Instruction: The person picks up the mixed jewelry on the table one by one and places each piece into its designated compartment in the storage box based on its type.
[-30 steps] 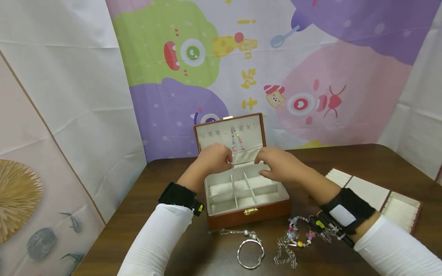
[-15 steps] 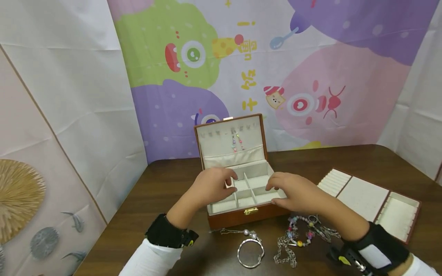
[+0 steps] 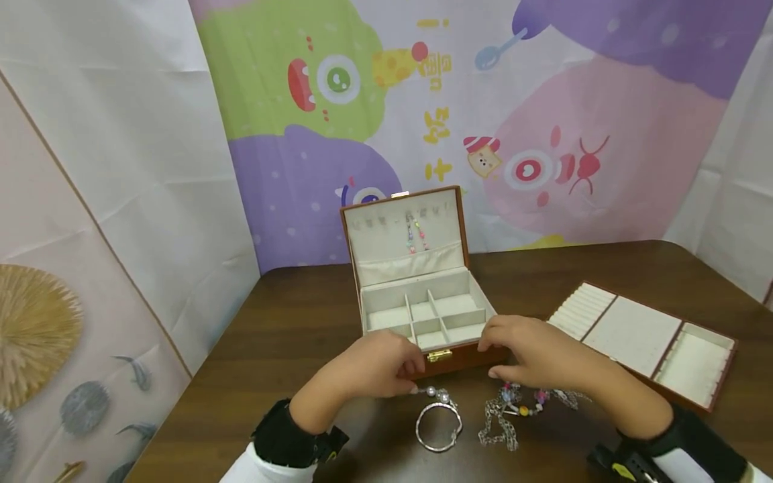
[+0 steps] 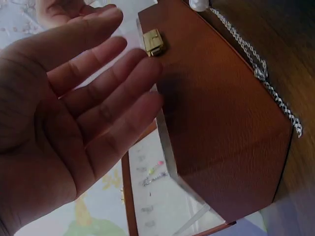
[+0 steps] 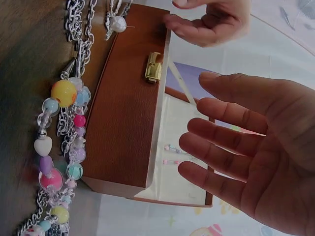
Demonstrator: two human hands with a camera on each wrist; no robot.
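A brown jewelry box (image 3: 468,357) with a gold clasp (image 3: 439,355) stands with its lid raised, showing cream compartments. My left hand (image 3: 377,365) hovers before the box's front left, fingers loosely bent around nothing. Near the front right corner is my right hand (image 3: 537,352), also holding nothing; its fingers look relaxed in the right wrist view. A beaded strand (image 3: 421,236) hangs inside the lid. On the table in front lie a silver bangle (image 3: 417,428), a chain with pearl beads (image 3: 444,396) and a colorful beaded bracelet (image 5: 50,179) tangled with silver chains (image 3: 510,439).
To the right, a cream tray (image 3: 634,332) with ring rolls and a side compartment lies on the dark wooden table (image 3: 302,302). A cartoon-printed cloth (image 3: 338,201) hangs behind the table's far edge.
Both hands have drawn back toward the body, from above the compartments to the box's front edge. The box and jewelry stay in place.
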